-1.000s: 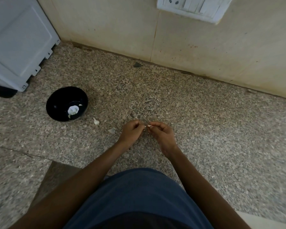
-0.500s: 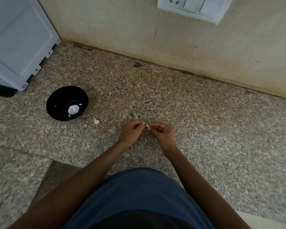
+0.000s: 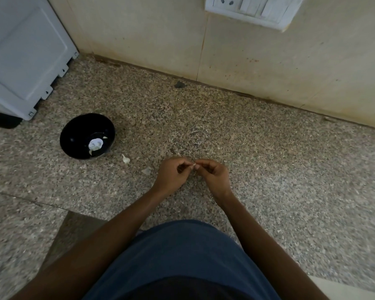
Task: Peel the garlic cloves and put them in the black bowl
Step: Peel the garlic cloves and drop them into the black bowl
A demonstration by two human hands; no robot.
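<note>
A black bowl (image 3: 72,135) stands on the speckled granite counter at the left, with a white sticker and a couple of pale garlic pieces inside. One unpeeled garlic clove (image 3: 125,159) lies on the counter just right of the bowl. My left hand (image 3: 171,175) and my right hand (image 3: 212,175) meet fingertip to fingertip over the counter's middle. Between them they pinch a small garlic clove (image 3: 194,164), of which only a pale tip shows.
A scrap of garlic skin (image 3: 147,170) lies left of my left hand. A grey appliance (image 3: 20,57) stands at the back left, close behind the bowl. The tiled wall carries a switch plate (image 3: 251,9). A counter seam (image 3: 26,202) runs along the near left.
Both hands have stayed together on the clove, with only slight finger motion. The view has shifted a little; nothing on the counter has moved.
</note>
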